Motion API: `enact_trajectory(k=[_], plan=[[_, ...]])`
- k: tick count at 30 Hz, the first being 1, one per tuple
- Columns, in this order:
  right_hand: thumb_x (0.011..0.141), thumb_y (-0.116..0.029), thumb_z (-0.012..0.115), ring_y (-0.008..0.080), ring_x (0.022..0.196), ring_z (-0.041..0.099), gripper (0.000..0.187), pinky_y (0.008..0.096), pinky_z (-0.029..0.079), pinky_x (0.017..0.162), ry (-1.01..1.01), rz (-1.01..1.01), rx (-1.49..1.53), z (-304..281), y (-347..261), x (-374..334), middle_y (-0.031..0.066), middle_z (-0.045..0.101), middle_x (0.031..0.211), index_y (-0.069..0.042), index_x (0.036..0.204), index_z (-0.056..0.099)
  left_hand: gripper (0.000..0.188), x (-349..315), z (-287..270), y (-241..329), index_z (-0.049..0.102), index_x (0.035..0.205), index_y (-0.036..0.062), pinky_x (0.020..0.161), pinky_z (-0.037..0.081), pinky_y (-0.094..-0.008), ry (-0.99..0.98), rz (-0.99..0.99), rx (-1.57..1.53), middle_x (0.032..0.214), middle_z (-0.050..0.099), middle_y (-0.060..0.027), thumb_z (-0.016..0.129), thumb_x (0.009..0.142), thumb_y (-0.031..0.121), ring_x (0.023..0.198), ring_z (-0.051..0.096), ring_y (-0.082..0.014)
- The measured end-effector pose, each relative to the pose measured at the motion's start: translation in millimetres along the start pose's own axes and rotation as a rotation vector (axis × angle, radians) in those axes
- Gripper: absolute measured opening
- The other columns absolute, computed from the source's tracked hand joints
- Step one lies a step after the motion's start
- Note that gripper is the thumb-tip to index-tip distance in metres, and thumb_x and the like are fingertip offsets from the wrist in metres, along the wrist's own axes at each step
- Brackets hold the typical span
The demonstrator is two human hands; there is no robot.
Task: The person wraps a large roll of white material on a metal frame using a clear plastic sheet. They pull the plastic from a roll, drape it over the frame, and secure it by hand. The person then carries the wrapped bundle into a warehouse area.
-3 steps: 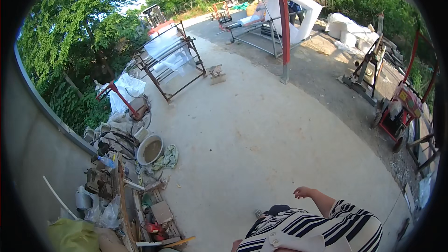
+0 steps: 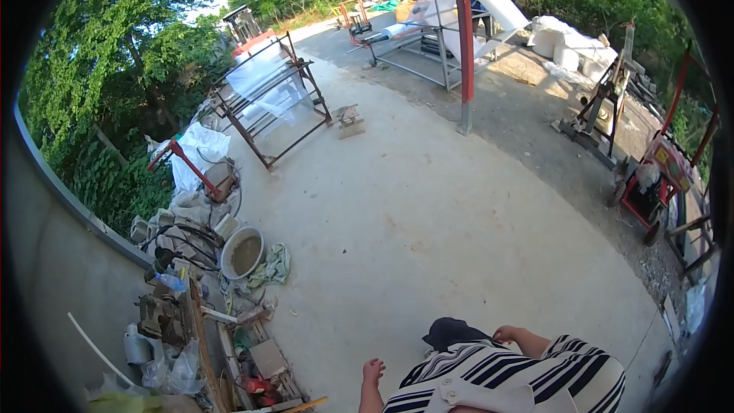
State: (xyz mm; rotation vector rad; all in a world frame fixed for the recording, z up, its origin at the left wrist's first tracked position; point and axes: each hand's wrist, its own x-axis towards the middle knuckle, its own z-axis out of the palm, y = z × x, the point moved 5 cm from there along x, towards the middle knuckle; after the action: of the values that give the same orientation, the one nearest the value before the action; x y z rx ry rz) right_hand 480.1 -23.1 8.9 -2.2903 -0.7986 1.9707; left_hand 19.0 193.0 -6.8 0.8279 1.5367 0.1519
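My left hand point(image 2: 373, 371) hangs beside the striped top point(image 2: 466, 371) at the lower edge, its fingers loosely bent and nothing in them. On the other side, my right hand point(image 2: 505, 333) is close to the front of the top, beside the dark trousers point(image 2: 451, 332). Its fingers are loose, small and partly hard to make out, with no object visible in them. Both hands are above the pale concrete floor point(image 2: 397, 222) and touch none of the things around.
Along the left wall lie a bucket point(image 2: 244, 253), a cloth point(image 2: 273, 264) and wood scraps. Ahead stand a metal rack point(image 2: 275, 103) with plastic film, a red post point(image 2: 463, 38) and a pipe frame point(image 2: 428, 50) with white sheeting. A red wheeled machine point(image 2: 650, 187) is right.
My left hand has swung forward into fuller view. My right hand has drawn back toward the body. Far off, the white sheeting has shifted lower around the person behind it.
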Motion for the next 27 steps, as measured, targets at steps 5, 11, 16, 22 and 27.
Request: enact_trajectory(k=[5, 11, 16, 22, 27], plan=[[0.079, -0.029, 0.059, 0.0189, 0.088, 0.064, 0.033, 0.0385, 0.052, 0.072, 0.04, 0.172, 0.082, -6, -17, 37, 0.0049, 0.066, 0.098, -0.009, 0.105, 0.065, 0.038, 81, -64, 267, 0.048, 0.118, 0.0039, 0.065, 0.044, -0.0273, 0.093, 0.39, -0.068, 0.104, 0.06, -0.0073, 0.057, 0.084, 0.019, 0.086, 0.061, -0.0149], [0.083, -0.028, 0.056, 0.0203, 0.089, 0.065, 0.033, 0.0371, 0.052, 0.073, -0.069, 0.189, -0.027, -84, -138, 174, 0.0069, 0.066, 0.101, -0.005, 0.106, 0.062, 0.041, 199, -91, 335, 0.046, 0.12, 0.0049, 0.062, 0.046, -0.0291, 0.062, 0.168, -0.104, 0.101, 0.062, -0.0073, 0.059, 0.083, 0.018, 0.085, 0.063, -0.0167], [0.082, -0.022, 0.052, 0.0206, 0.089, 0.065, 0.037, 0.0393, 0.051, 0.071, 0.139, -0.036, 0.074, -261, -453, 259, 0.0077, 0.066, 0.1, -0.004, 0.114, 0.057, 0.041, 263, -108, 308, 0.048, 0.118, 0.0036, 0.062, 0.047, -0.0302, -0.125, -0.242, 0.071, 0.098, 0.062, -0.008, 0.06, 0.081, 0.018, 0.085, 0.063, -0.0184], [0.086, -0.019, 0.052, 0.0178, 0.084, 0.064, 0.032, 0.0302, 0.049, 0.076, 0.484, -0.767, 0.162, -421, -840, 260, 0.0104, 0.066, 0.094, 0.0, 0.112, 0.055, 0.041, 365, -157, 424, 0.049, 0.117, 0.0033, 0.061, 0.047, -0.0297, -0.086, -0.276, 0.034, 0.096, 0.062, -0.0078, 0.06, 0.08, 0.017, 0.083, 0.063, -0.0181], [0.086, -0.019, 0.049, 0.0164, 0.087, 0.064, 0.032, 0.0304, 0.049, 0.072, 0.49, -0.685, 0.312, -438, -931, 348, 0.009, 0.065, 0.097, -0.003, 0.113, 0.055, 0.041, 474, -228, 540, 0.05, 0.117, 0.003, 0.06, 0.046, -0.0292, -0.116, -0.257, 0.059, 0.095, 0.062, -0.0077, 0.06, 0.079, 0.017, 0.081, 0.063, -0.0179]])
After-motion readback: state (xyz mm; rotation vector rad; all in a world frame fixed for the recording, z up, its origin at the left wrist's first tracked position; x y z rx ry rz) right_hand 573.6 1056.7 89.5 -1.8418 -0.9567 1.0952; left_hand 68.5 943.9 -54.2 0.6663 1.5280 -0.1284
